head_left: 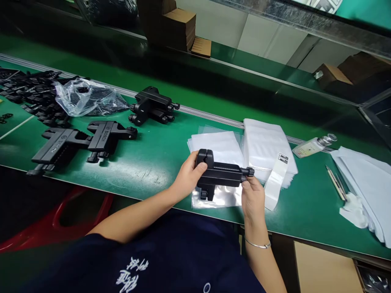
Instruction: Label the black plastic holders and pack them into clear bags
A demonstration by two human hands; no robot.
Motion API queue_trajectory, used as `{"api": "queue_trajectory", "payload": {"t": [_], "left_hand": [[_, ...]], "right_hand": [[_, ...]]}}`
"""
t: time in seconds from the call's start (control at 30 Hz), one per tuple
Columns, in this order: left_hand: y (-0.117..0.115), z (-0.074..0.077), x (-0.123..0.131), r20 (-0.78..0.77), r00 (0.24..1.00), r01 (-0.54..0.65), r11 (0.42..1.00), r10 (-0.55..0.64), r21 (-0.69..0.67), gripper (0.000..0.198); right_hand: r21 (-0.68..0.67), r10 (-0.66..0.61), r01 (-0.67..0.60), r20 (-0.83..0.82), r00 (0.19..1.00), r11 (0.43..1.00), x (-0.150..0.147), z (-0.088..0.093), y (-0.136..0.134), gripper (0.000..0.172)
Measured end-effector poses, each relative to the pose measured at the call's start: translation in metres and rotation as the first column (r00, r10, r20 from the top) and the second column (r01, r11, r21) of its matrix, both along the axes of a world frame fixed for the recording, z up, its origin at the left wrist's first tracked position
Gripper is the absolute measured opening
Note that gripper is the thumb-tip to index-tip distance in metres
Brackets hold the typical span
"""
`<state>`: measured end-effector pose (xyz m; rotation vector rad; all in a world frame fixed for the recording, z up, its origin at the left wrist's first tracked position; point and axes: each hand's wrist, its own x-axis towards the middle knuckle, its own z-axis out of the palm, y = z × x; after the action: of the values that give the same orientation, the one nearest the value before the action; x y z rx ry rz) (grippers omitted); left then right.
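A black plastic clamp-like bracket (224, 175) is held level in front of my body, above the bench. My left hand (190, 173) is closed around its left end, thumb on top by the rounded jaw. At the other end, my right hand (253, 197) pinches near the small ridged knobs, its fingertips partly hidden. Beneath the bracket lie clear plastic bags (220, 199) and white sheets (214, 142). A strip of white labels (275, 183) with black print rests just right of my right hand, partly over a stack of translucent bags (265, 142).
Similar black brackets (58, 144) lie to the left, some marked BOSCH, with others (152, 103) farther back. A heap of black parts (39, 93) adjoins a plastic bag (88, 97). A pump bottle (311, 147), tweezers (335, 183) and white paper (366, 183) are at right.
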<state>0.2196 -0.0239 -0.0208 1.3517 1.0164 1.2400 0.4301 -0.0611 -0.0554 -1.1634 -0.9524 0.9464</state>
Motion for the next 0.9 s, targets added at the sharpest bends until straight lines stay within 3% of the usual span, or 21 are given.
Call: {"api": "queue_trajectory", "payload": {"t": [0.13, 0.27, 0.43, 0.57, 0.73, 0.9], "left_hand": [[0.0001, -0.0014, 0.0022, -0.043, 0.999, 0.008, 0.997, -0.005, 0.072, 0.064], [0.0034, -0.0015, 0.0023, -0.008, 1.0, -0.008, 1.0, 0.008, -0.003, 0.056], [0.002, -0.0023, 0.0008, -0.044, 0.999, 0.015, 0.999, -0.012, 0.049, 0.062], [0.0016, -0.002, 0.0009, -0.004, 1.0, -0.018, 0.999, 0.018, -0.044, 0.056], [0.0031, -0.0029, 0.0023, -0.028, 1.0, 0.0, 1.0, 0.0, 0.024, 0.06], [0.0028, -0.0056, 0.0043, 0.042, 0.999, -0.024, 0.996, 0.028, -0.084, 0.055]], "right_hand": [[-0.049, -0.077, 0.078, 0.032, 0.997, 0.996, -0.0008, 0.0, 0.0012, 0.035], [0.016, 0.004, -0.005, 0.058, 0.998, 1.0, -0.0003, 0.0029, 0.001, 0.035], [-0.073, -0.053, 0.057, 0.05, 0.997, 0.996, -0.0006, 0.0034, 0.0006, 0.038], [-0.036, 0.035, -0.036, -0.033, 0.999, 0.999, -0.002, 0.0044, 0.0013, 0.04], [-0.098, -0.078, 0.083, 0.052, 0.996, 0.992, -0.0004, 0.0026, 0.0022, 0.042], [-0.033, 0.035, -0.034, 0.012, 0.999, 0.999, 0.0018, 0.0027, -0.0006, 0.04]]}}
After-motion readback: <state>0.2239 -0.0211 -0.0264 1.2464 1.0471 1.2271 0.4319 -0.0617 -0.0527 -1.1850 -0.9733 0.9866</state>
